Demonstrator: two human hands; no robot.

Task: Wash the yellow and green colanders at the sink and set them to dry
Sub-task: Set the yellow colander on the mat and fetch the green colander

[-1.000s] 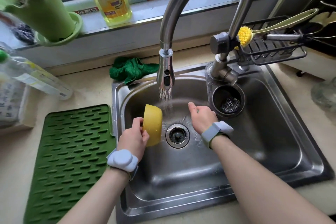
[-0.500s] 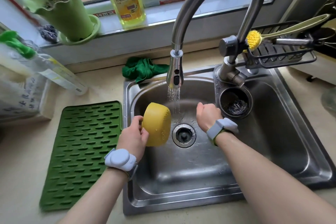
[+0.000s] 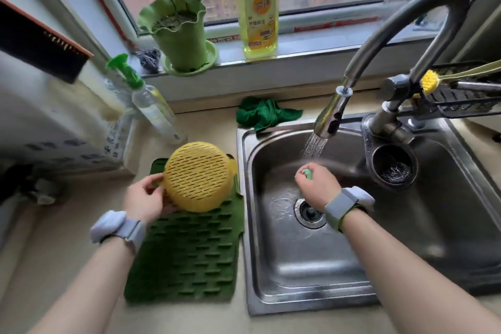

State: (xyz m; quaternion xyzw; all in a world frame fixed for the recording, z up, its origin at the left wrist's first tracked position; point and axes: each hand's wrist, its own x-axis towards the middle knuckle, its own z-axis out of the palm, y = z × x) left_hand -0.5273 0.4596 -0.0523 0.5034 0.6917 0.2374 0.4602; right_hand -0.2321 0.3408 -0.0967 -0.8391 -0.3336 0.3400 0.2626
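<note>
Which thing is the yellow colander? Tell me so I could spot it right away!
Find the shiny metal sink, then look just left of it to the dark green ridged drying mat. Over the mat's far end, the left hand holds the yellow colander, bottom facing up. It is the only round yellow bowl dotted with rows of little slots.

A green cloth [image 3: 264, 114] lies behind the sink, near a potted plant [image 3: 179, 32].
</note>
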